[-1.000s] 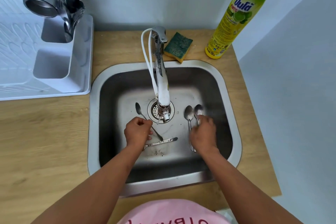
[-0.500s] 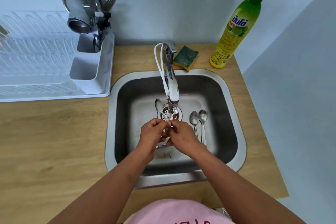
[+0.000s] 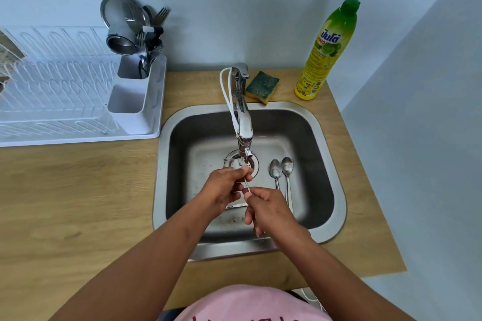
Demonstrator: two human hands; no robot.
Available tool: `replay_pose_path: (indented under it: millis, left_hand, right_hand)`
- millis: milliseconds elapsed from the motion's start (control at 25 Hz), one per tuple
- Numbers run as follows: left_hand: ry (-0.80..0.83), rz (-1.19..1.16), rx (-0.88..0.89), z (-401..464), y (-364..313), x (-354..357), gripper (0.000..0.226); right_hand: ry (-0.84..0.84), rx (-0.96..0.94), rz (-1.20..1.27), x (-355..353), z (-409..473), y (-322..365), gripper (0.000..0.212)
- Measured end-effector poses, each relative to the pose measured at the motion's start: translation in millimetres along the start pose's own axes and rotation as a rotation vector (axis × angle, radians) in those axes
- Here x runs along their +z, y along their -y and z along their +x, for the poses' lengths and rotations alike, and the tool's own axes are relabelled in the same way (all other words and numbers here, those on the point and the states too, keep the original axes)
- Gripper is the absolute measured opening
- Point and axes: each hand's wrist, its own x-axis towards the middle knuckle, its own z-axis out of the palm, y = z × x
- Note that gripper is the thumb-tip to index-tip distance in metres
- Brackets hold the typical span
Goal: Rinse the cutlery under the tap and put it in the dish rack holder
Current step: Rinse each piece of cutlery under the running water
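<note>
Under the tap spout (image 3: pixel 244 135) I hold a spoon (image 3: pixel 246 185) over the sink drain. My left hand (image 3: pixel 224 186) grips its bowl end and my right hand (image 3: pixel 268 210) pinches its handle. Two more spoons (image 3: pixel 281 172) lie side by side on the sink floor to the right. A further piece of cutlery (image 3: pixel 236 206) lies flat below my left hand, mostly hidden. The white cutlery holder (image 3: pixel 135 101) stands at the dish rack's right end; its far compartment has forks, spoons and a strainer in it.
The steel sink (image 3: pixel 336 190) is set in a wooden counter. A white dish rack (image 3: pixel 52 91) stands on the left. A green-and-yellow sponge (image 3: pixel 262 87) and a dish soap bottle (image 3: pixel 326 52) stand behind the sink. A wall closes the right side.
My right hand left the two spoons and joined my left at the drain. Both now hold one spoon lifted under the tap. The view shifted so more of the rack shows.
</note>
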Motion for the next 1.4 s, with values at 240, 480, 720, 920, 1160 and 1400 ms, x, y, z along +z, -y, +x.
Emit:
replay_pose_path:
  millis: [240, 480, 720, 920, 1160, 1400]
  left_hand:
    - [-0.054, 0.166, 0.086, -3, -15, 11, 0.025]
    - [-0.059, 0.165, 0.148, -4, -26, 4, 0.025]
    - [-0.051, 0.392, 0.404, -12, -30, -4, 0.012]
    - [-0.106, 0.453, 0.541, -12, -33, -9, 0.022]
    - [-0.227, 0.526, 0.620, -11, -37, -11, 0.020]
    - [-0.277, 0.432, 0.545, 1, -38, -8, 0.010]
  right_hand:
    - [-0.025, -0.019, 0.080, -7, -13, 5, 0.021]
    - [-0.069, -0.027, 0.154, -8, -2, 2, 0.021]
    - [-0.111, 0.018, 0.274, -5, 43, 4, 0.020]
    - [-0.066, 0.027, 0.432, 5, 74, 13, 0.017]
    - [0.073, 0.057, 0.662, 15, 81, 11, 0.011]
    - [0.120, 0.091, 0.731, 6, 76, 2, 0.014]
